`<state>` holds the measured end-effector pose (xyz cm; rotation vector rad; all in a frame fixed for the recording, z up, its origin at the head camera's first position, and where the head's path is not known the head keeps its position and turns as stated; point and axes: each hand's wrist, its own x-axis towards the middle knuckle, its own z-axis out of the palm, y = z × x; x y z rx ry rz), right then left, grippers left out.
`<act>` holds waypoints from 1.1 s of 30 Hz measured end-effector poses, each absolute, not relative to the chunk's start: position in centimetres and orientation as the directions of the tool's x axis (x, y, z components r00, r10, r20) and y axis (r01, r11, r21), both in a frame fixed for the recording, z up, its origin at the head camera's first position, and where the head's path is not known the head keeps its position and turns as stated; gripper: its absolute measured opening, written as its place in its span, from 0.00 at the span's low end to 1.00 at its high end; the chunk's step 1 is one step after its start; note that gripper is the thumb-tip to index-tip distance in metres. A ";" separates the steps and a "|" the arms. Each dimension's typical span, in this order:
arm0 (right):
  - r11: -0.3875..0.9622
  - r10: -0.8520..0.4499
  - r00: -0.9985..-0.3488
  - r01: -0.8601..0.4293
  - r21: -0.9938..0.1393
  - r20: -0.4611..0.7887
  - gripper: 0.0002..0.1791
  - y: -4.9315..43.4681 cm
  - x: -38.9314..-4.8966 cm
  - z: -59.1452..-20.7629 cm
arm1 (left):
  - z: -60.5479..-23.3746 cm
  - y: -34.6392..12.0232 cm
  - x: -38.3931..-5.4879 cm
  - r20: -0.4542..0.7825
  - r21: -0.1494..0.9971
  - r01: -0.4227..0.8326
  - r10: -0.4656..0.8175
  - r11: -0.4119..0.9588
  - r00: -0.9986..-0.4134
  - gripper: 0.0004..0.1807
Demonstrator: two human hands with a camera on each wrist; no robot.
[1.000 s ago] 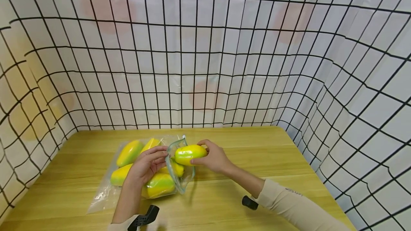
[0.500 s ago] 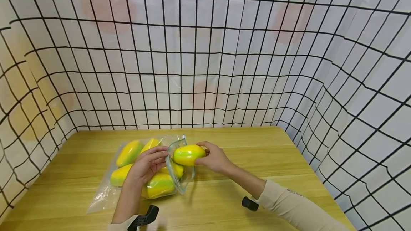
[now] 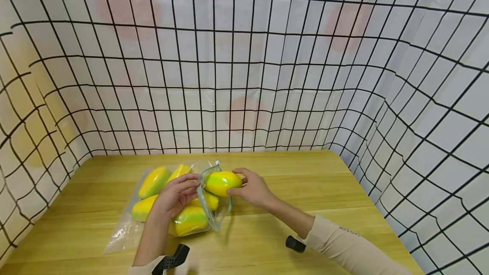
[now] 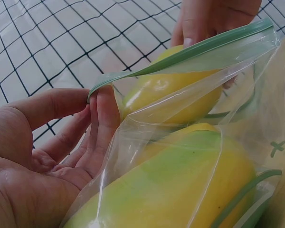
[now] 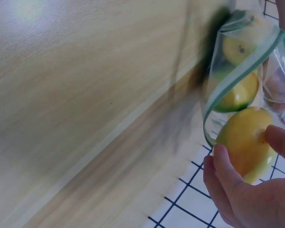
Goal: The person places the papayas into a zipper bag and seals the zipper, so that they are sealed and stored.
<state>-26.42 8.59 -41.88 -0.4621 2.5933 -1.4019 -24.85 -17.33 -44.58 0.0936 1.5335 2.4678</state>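
A clear zip bag (image 3: 118, 240) lies on the table with several yellow-green mangoes inside. Its mouth faces right and gapes. My left hand (image 3: 170, 198) pinches the bag's upper edge, and in the left wrist view the green zip strip (image 4: 213, 46) starts at those fingertips. One mango (image 3: 222, 183) is at the mouth, its left end within the opening, while my right hand (image 3: 255, 188) grips its right end between thumb and fingers. Below it, another mango (image 4: 180, 175) shows through the plastic in the left wrist view. My left hand partly covers the mangoes behind it.
The wooden table (image 3: 305, 181) carries the bag on its left half. Black wire mesh (image 3: 244, 75) encloses the back and both sides, with pale sheeting behind it. Black wrist camera mounts (image 3: 173, 259) sit near both sleeves.
My right hand has shifted slightly left, and the mango in it has moved a little farther into the bag's mouth, tilting somewhat. The left hand and the bag stay nearly still.
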 end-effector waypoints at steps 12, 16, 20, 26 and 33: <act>0.486 -0.335 -0.942 -0.164 -0.859 -0.010 0.35 8.6 -26.3 -41.5 | -44.5 -17.4 -24.8 -0.059 0.889 -0.159 0.238 -0.429 -0.969 0.11; 0.475 -0.334 -0.942 -0.164 -0.865 -0.005 0.35 8.3 -26.2 -41.4 | -44.5 -17.3 -24.8 -0.061 0.891 -0.162 0.241 -0.424 -0.969 0.11; 0.456 -0.332 -0.943 -0.163 -0.875 0.003 0.35 8.0 -26.2 -41.5 | -44.5 -17.3 -24.8 -0.061 0.889 -0.164 0.244 -0.428 -0.968 0.12; 0.444 -0.335 -0.942 -0.180 -0.878 0.024 0.34 7.6 -26.2 -41.5 | -44.4 -17.4 -24.8 -0.050 0.887 -0.162 0.258 -0.432 -0.965 0.13; 0.464 -0.325 -0.946 -0.159 -0.871 0.000 0.34 7.2 -26.1 -41.2 | -44.4 -17.5 -24.8 -0.039 0.889 -0.156 0.268 -0.431 -0.963 0.12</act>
